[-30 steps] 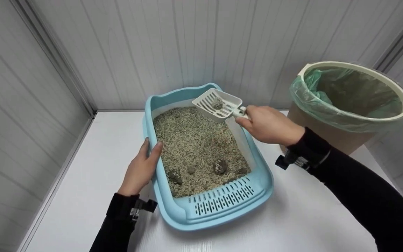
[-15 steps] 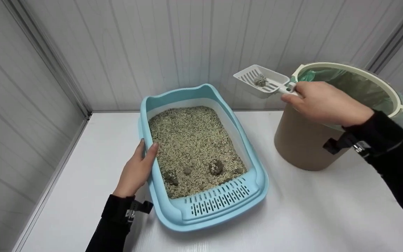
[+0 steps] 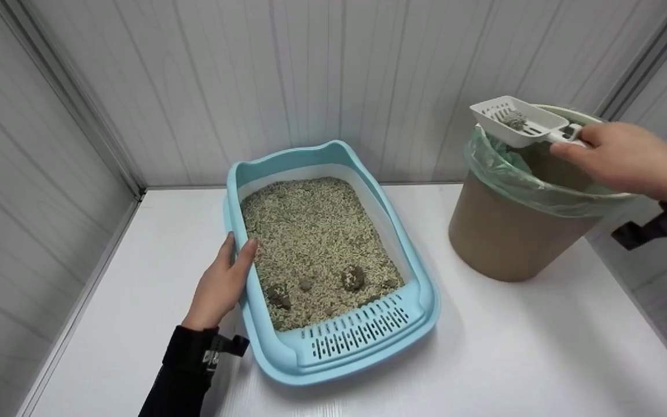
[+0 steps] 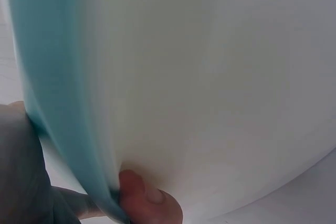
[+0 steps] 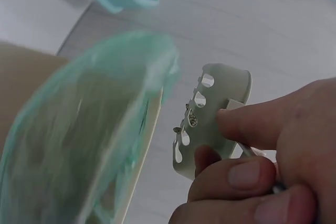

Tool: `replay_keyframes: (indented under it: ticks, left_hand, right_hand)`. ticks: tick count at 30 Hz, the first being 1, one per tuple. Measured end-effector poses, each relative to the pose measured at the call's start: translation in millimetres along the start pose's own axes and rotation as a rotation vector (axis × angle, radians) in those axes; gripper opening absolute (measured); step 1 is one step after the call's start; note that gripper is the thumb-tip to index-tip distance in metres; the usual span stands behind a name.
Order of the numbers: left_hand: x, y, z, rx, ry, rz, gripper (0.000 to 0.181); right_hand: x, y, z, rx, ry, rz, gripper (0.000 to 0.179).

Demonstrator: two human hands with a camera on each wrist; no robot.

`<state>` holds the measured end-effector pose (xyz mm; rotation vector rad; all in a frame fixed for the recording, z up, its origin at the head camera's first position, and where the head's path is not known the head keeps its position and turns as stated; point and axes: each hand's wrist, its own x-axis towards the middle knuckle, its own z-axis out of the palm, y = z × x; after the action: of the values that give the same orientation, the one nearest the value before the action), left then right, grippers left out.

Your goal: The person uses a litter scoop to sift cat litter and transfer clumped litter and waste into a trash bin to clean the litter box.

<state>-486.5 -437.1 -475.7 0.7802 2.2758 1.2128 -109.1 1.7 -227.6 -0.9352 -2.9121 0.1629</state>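
My right hand (image 3: pixel 629 159) grips the handle of a white slotted litter scoop (image 3: pixel 536 130), held over the left rim of the waste bin (image 3: pixel 495 237). A small grey clump of litter (image 3: pixel 513 120) lies in the scoop. In the right wrist view, fingers curl round the scoop's (image 5: pixel 212 124) handle, and bits of litter show at the slots. My left hand (image 3: pixel 217 286) holds the left rim of a blue litter box (image 3: pixel 420 272), thumb over the rim and fingers outside. The box contains pellet litter (image 3: pixel 316 231), with several dark clumps near its front.
A green plastic liner (image 3: pixel 533 185) drapes over the bin's rim. Both box and bin stand on a white table (image 3: pixel 501 353). Panelled walls (image 3: pixel 310 69) rise behind and at the sides. A slotted blue step (image 3: pixel 359 327) spans the front of the litter box.
My right hand has carried the scoop with its clump from above the litter box rightward to above the bin. My left hand keeps its hold on the box rim.
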Motion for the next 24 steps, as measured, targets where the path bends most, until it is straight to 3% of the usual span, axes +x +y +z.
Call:
replay_keyframes:
  ticks: [4,10,14,19,24]
  left_hand:
    - [-0.6,0.0,0.7,-0.01,-0.008,-0.01,0.11]
    - [-1.3,1.0,-0.8,-0.006,-0.001,0.014,0.109]
    - [-1.1,1.9,-0.9,0.005,0.006,0.016,0.11]
    - [-0.9,2.4,-0.8,0.007,0.009,0.009,0.11]
    - [-0.6,2.8,0.2,0.002,0.004,0.009,0.11]
  right_hand:
    - [-4.6,32.6,-3.1,-0.005,0.01,0.04,0.058]
    - [-8.7,66.6,7.7,-0.033,0.055,0.104,0.062]
    - [-11.1,73.6,10.5,-0.033,0.092,0.138,0.059]
    - [-13.0,72.9,8.9,-0.091,0.109,0.111,0.054]
    - [-13.5,76.1,12.9,-0.134,0.203,0.098,0.042]
